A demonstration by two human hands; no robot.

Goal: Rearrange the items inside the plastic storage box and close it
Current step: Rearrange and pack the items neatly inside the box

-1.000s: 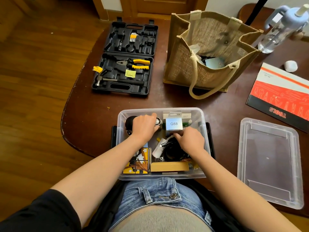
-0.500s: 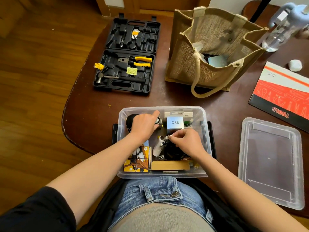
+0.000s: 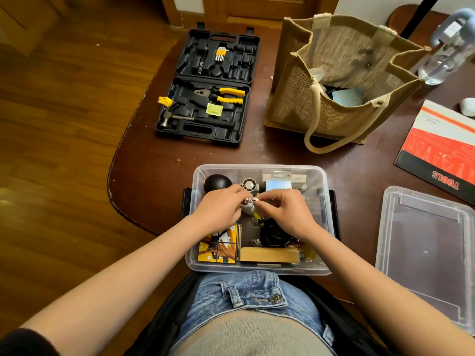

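The clear plastic storage box [image 3: 324, 227] stands open at the table's near edge, in front of my lap. Inside lie a black ball [image 3: 216, 182], a small round fan [image 3: 248, 185], a boxed item with a hang tab [image 3: 279, 181], a coiled black cable [image 3: 272, 233], a wooden block [image 3: 270, 254] and an orange picture cube [image 3: 218, 247]. Above the box's middle, my left hand [image 3: 218, 210] and my right hand [image 3: 288, 213] meet and both pinch a small grey-white object [image 3: 248, 207] between their fingertips. The box's clear lid [image 3: 424, 253] lies flat to the right.
An open black tool case [image 3: 205, 86] with yellow pliers and a hammer lies at the back left. A jute tote bag [image 3: 334, 80] stands behind the box. A red tools booklet [image 3: 442, 150] and a water bottle [image 3: 447, 50] are at the right.
My left hand left the black ball and moved right to meet my right hand. Together they have lifted the small grey-white object up from the box's middle.
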